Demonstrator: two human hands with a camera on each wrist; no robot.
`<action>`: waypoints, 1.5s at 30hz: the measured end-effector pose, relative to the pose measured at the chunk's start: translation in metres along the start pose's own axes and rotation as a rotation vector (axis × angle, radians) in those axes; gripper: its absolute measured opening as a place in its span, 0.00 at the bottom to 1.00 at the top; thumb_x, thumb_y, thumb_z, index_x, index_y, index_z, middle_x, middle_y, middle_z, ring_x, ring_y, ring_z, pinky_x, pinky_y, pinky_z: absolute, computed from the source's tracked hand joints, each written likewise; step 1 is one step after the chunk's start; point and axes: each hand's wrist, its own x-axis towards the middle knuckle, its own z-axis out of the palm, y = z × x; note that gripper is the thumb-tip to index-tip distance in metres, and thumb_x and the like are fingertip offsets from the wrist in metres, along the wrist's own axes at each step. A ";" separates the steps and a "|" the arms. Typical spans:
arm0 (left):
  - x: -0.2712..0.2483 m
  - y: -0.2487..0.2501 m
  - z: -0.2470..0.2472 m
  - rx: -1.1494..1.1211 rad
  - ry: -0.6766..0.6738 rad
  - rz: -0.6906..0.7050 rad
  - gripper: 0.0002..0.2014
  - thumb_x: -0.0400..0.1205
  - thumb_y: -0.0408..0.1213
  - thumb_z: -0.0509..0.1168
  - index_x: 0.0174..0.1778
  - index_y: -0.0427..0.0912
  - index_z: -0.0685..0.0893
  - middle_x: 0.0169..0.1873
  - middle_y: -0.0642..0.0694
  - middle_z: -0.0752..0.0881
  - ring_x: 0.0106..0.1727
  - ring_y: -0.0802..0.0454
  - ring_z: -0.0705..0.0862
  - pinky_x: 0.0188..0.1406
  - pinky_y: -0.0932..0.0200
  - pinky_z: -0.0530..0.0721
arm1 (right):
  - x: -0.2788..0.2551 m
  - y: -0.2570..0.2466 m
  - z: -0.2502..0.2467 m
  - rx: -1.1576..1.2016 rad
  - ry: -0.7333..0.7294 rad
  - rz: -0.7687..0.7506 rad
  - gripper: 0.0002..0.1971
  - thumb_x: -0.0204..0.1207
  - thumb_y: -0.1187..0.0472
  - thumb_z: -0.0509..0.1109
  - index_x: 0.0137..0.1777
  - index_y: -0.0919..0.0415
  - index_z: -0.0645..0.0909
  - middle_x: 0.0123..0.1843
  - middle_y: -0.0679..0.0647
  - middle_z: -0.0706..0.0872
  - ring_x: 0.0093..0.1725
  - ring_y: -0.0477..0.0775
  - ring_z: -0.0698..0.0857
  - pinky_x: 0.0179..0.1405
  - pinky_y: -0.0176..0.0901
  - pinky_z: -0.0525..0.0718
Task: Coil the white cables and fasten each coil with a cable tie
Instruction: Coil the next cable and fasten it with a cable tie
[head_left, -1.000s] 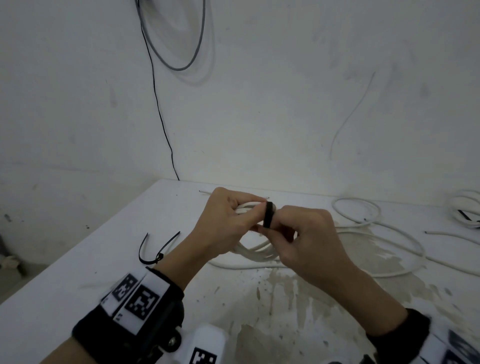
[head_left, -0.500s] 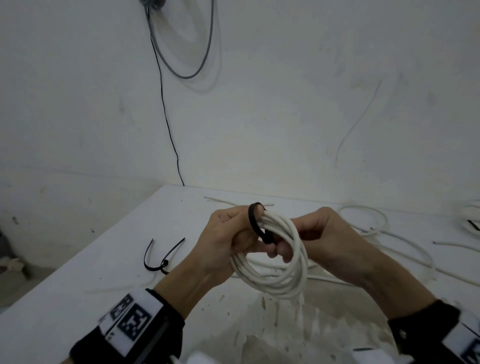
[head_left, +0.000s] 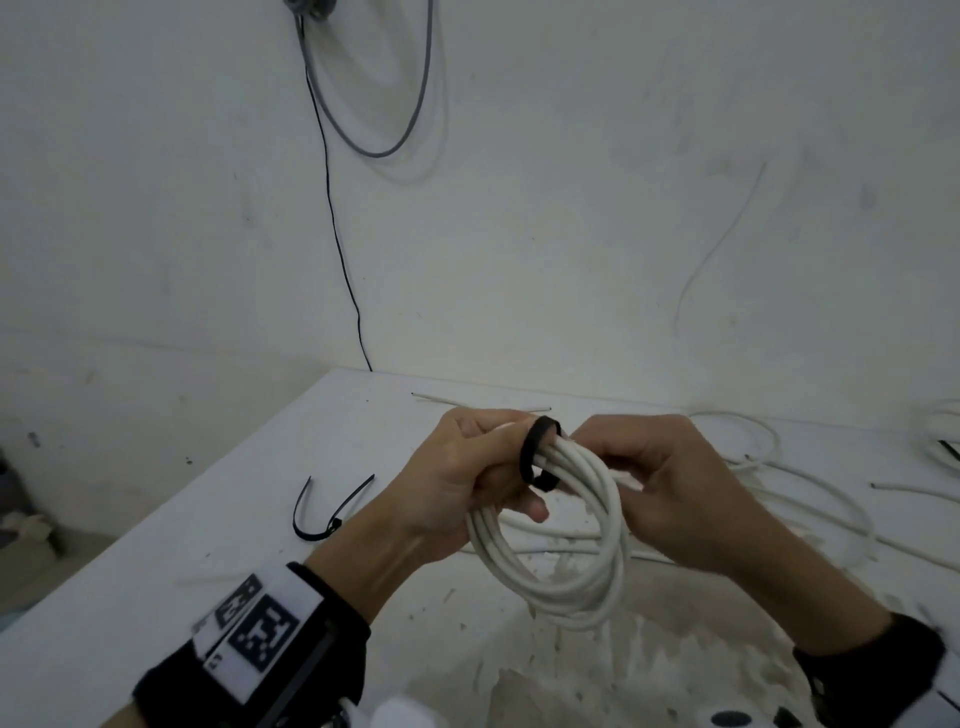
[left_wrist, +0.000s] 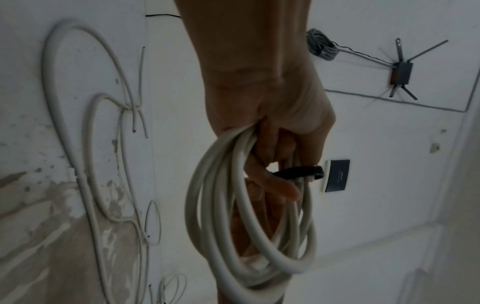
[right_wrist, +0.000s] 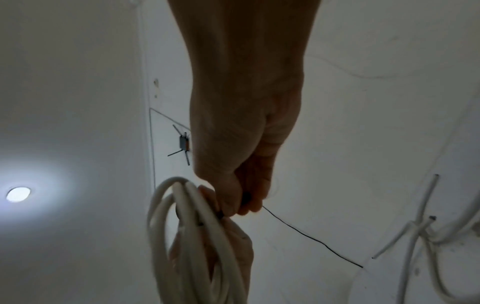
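Note:
A coil of white cable (head_left: 571, 561) hangs in the air above the white table (head_left: 218, 519), between both hands. A black cable tie (head_left: 534, 451) loops around the top of the coil. My left hand (head_left: 457, 488) grips the coil's strands just left of the tie, thumb below it. In the left wrist view, the coil (left_wrist: 233, 226) hangs from the curled fingers and the tie (left_wrist: 298, 172) sticks out beside them. My right hand (head_left: 670, 488) is curled at the coil's right side. In the right wrist view, its thumb and fingers pinch the dark tie (right_wrist: 245, 198) against the coil (right_wrist: 197, 236).
A spare black cable tie (head_left: 332, 512) lies on the table to the left of my hands. Loose white cables (head_left: 810, 499) sprawl behind and to the right, and another coil (head_left: 945, 441) sits at the far right edge. A thin black wire (head_left: 337, 234) runs down the wall.
Both hands have lifted the coil off the table and turned it so it hangs down, with the tie loop now on top. Little has moved in the last half second.

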 end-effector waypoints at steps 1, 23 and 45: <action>0.000 0.001 0.000 0.018 -0.036 0.007 0.09 0.69 0.37 0.67 0.29 0.37 0.89 0.18 0.48 0.80 0.18 0.58 0.79 0.18 0.67 0.79 | 0.000 -0.002 -0.001 0.040 -0.079 0.048 0.05 0.72 0.66 0.71 0.44 0.64 0.88 0.37 0.51 0.88 0.37 0.49 0.85 0.39 0.41 0.83; 0.005 -0.009 0.002 0.607 0.088 -0.049 0.09 0.77 0.35 0.70 0.47 0.46 0.75 0.16 0.53 0.70 0.15 0.57 0.62 0.15 0.65 0.64 | 0.008 -0.007 -0.021 -0.352 0.005 0.117 0.07 0.71 0.67 0.71 0.35 0.58 0.85 0.25 0.52 0.83 0.25 0.51 0.76 0.26 0.39 0.75; 0.006 -0.006 0.011 0.702 0.169 0.136 0.11 0.80 0.29 0.66 0.57 0.35 0.86 0.24 0.63 0.84 0.17 0.72 0.76 0.21 0.82 0.68 | 0.016 -0.017 -0.015 -0.633 -0.019 -0.009 0.06 0.71 0.60 0.65 0.34 0.57 0.79 0.24 0.36 0.70 0.25 0.37 0.70 0.25 0.43 0.71</action>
